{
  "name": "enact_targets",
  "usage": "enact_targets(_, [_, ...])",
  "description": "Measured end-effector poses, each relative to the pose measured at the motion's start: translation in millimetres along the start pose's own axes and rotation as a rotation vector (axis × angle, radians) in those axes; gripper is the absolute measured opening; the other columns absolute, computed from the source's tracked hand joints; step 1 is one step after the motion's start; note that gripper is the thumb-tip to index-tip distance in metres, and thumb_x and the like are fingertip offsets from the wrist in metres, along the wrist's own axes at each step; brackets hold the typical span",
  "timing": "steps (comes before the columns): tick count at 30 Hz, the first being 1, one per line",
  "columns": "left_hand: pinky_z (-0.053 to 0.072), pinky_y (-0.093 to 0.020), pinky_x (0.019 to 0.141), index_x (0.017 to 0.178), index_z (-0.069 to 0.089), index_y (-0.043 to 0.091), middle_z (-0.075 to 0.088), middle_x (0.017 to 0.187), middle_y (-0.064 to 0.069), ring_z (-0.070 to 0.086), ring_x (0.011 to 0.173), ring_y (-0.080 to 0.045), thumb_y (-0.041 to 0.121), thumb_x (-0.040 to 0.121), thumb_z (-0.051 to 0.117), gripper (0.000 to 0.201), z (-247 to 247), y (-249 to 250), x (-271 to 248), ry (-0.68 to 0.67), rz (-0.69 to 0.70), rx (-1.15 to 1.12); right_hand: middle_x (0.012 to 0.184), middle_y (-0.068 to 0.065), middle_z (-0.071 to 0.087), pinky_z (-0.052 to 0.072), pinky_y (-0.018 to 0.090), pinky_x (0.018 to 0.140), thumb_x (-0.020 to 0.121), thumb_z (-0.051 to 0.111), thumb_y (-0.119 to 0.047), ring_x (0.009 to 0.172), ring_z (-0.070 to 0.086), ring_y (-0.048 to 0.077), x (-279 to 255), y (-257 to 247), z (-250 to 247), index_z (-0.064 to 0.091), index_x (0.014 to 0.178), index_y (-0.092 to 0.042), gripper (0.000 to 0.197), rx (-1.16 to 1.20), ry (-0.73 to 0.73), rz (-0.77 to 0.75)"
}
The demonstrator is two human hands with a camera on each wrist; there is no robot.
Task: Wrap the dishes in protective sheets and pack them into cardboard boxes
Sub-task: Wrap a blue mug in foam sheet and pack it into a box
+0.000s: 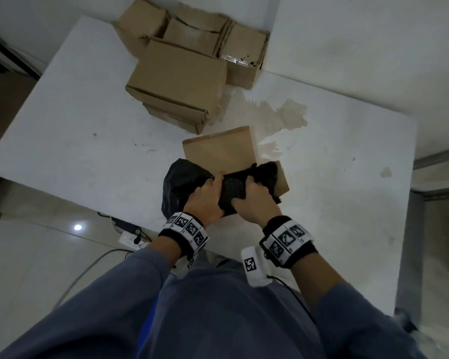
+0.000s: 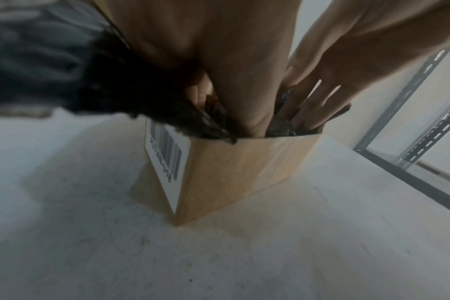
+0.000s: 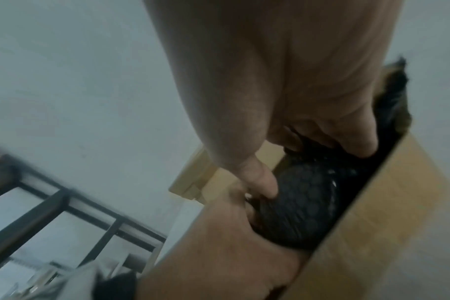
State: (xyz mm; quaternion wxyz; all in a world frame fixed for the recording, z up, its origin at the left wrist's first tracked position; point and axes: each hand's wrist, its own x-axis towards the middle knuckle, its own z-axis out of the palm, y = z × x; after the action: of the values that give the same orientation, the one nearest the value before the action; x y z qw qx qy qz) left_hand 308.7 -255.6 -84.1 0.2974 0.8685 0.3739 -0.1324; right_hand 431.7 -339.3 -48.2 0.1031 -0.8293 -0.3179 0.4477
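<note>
A small open cardboard box [image 1: 219, 149] stands near the front edge of the white table [image 1: 75, 125]; it carries a barcode label [image 2: 164, 154]. A bundle in black bubble sheet [image 1: 233, 189] sits in its mouth, and whatever it wraps is hidden. Loose sheet spills over the box's left side [image 1: 180, 181] and right side [image 1: 268, 172]. My left hand [image 1: 205, 194] curls its fingers over the bundle's left end, down inside the box [image 2: 231, 172]. My right hand [image 1: 252, 194] grips the right end, thumb on the bundle [image 3: 295, 207].
Several closed and open cardboard boxes [image 1: 182, 73] are stacked at the back of the table. A brownish stain [image 1: 285, 115] lies behind the small box. A power strip [image 1: 130, 239] and cables lie on the floor at left. A metal rack [image 1: 438, 161] stands at right.
</note>
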Motion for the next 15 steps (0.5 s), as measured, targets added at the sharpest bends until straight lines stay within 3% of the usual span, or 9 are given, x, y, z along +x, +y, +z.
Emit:
enact_targets(3, [0.055, -0.05, 0.075, 0.149, 0.021, 0.019, 0.054, 0.117, -0.015, 0.061, 0.094, -0.04, 0.033, 0.082, 0.07, 0.084, -1, 2, -3, 0.003, 0.006, -0.023, 0.151, 0.022, 0.029, 0.04, 0.043, 0.106, 0.085, 0.066, -0.035, 0.134, 0.038, 0.039, 10, -5, 9, 0.007, 0.156, -0.008, 0.096, 0.086, -0.043, 0.088])
enact_targets(5, [0.054, -0.048, 0.075, 0.15, 0.021, 0.017, 0.052, 0.119, -0.015, 0.061, 0.094, -0.04, 0.033, 0.083, 0.071, 0.085, -3, 3, -5, -0.011, 0.009, -0.024, 0.148, 0.018, 0.036, 0.045, 0.042, 0.104, 0.079, 0.07, -0.038, 0.129, 0.044, 0.036, 18, -9, 10, 0.012, 0.155, -0.011, 0.1, 0.183, -0.05, 0.133])
enact_targets(8, [0.052, -0.047, 0.078, 0.152, 0.019, 0.015, 0.05, 0.121, -0.015, 0.06, 0.095, -0.039, 0.03, 0.084, 0.071, 0.087, -7, 1, -4, -0.07, 0.022, -0.039, 0.136, 0.014, 0.05, 0.051, 0.037, 0.095, 0.073, 0.072, -0.039, 0.119, 0.053, 0.03, 23, -17, 7, 0.028, 0.147, -0.011, 0.091, 0.214, -0.052, 0.175])
enact_targets(10, [0.052, -0.048, 0.08, 0.15, 0.018, 0.014, 0.048, 0.124, -0.017, 0.06, 0.093, -0.038, 0.025, 0.086, 0.069, 0.083, -9, -2, -4, -0.115, 0.058, -0.038, 0.13, 0.012, 0.053, 0.049, 0.032, 0.085, 0.077, 0.072, -0.036, 0.113, 0.055, 0.028, 22, -20, 3, 0.035, 0.143, -0.01, 0.08, 0.199, -0.061, 0.185])
enact_targets(13, [0.052, -0.045, 0.086, 0.152, 0.013, 0.013, 0.046, 0.13, -0.02, 0.059, 0.098, -0.036, 0.015, 0.09, 0.062, 0.079, -14, -8, 0, -0.207, 0.109, 0.013, 0.111, 0.011, 0.059, 0.047, 0.032, 0.071, 0.085, 0.066, -0.036, 0.094, 0.058, 0.026, 9, -21, -3, 0.052, 0.12, -0.008, 0.046, 0.138, -0.044, 0.171])
enact_targets(15, [0.049, -0.044, 0.094, 0.154, 0.006, 0.013, 0.041, 0.138, -0.021, 0.056, 0.111, -0.036, 0.014, 0.092, 0.06, 0.082, -20, -12, 6, -0.314, 0.113, 0.018, 0.101, 0.011, 0.059, 0.051, 0.034, 0.071, 0.086, 0.063, -0.039, 0.093, 0.061, 0.029, -1, -23, -3, 0.057, 0.105, -0.007, 0.038, 0.094, 0.053, 0.175])
